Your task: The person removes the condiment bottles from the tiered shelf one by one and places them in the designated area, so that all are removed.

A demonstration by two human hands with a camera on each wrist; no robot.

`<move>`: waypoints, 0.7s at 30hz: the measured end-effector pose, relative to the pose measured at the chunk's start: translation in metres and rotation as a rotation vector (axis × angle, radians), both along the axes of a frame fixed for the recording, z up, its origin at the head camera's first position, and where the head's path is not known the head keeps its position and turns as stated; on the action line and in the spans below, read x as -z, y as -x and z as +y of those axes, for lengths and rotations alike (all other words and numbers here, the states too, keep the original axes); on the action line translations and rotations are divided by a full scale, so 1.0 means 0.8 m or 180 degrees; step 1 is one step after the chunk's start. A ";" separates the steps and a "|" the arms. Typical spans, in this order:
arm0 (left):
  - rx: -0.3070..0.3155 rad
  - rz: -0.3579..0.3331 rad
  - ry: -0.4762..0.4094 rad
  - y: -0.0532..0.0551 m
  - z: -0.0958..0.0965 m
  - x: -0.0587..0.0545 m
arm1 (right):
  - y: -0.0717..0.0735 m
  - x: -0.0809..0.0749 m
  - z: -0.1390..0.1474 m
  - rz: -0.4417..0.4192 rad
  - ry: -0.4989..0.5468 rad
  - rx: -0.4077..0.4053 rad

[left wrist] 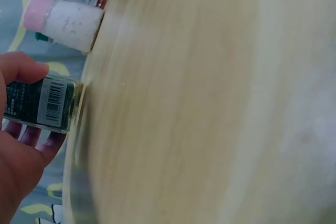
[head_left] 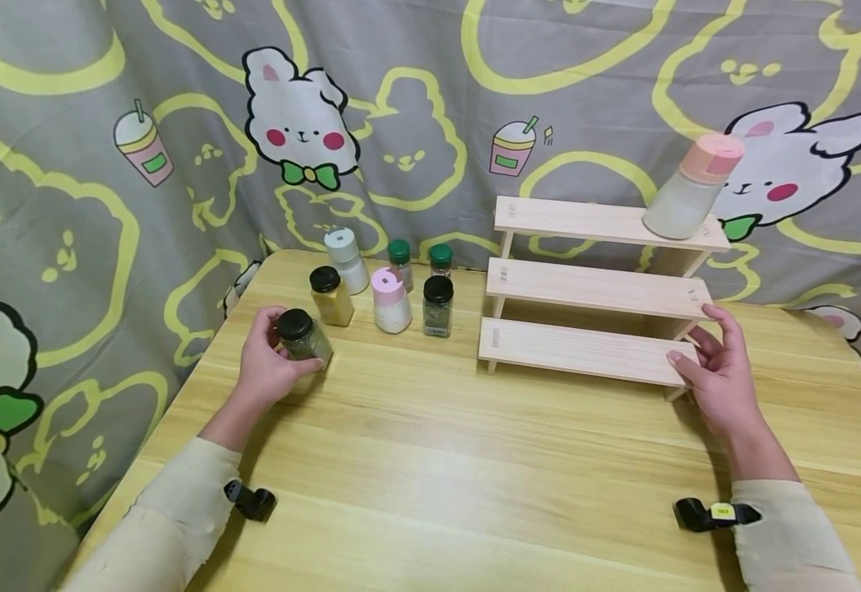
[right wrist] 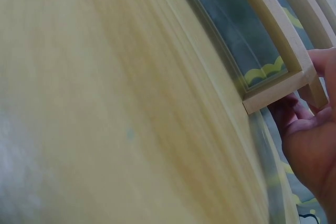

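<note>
My left hand (head_left: 267, 362) grips a square glass spice jar (head_left: 307, 344) with a black lid and dark green contents, at the left of the table. In the left wrist view a barcode label shows on this spice jar (left wrist: 44, 102), thumb on one side and fingers on the other. My right hand (head_left: 722, 382) holds the right end of a three-tier wooden shelf (head_left: 585, 352), its thumb on the lowest board and a fingertip at the middle one. The right wrist view shows the shelf's end leg (right wrist: 275, 92) standing on the table beside the fingers.
Behind the left hand stand a yellow-filled jar (head_left: 332, 298), a white-capped shaker (head_left: 349, 261), a pink-capped shaker (head_left: 391, 302), a black-lidded jar (head_left: 437, 308) and two green-capped bottles (head_left: 400, 265). A pink-capped bottle (head_left: 685, 193) stands on the top tier. A patterned curtain (head_left: 415, 123) hangs behind.
</note>
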State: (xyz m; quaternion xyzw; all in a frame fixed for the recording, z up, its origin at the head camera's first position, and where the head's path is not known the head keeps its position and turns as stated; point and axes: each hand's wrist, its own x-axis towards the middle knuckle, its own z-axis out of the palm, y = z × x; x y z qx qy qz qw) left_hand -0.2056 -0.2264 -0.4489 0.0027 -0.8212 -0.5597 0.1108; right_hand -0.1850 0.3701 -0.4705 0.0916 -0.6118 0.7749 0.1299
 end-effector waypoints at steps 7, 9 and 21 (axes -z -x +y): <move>0.0047 -0.0029 -0.0019 -0.001 -0.004 0.007 | -0.001 -0.001 0.001 0.0007 0.0024 -0.0006; 0.0054 -0.0025 -0.0008 -0.001 -0.005 0.009 | 0.000 -0.001 0.001 0.0007 0.0028 -0.0004; 0.0151 -0.0040 0.0019 -0.002 -0.008 0.012 | 0.000 0.002 0.000 0.0014 0.0035 0.0009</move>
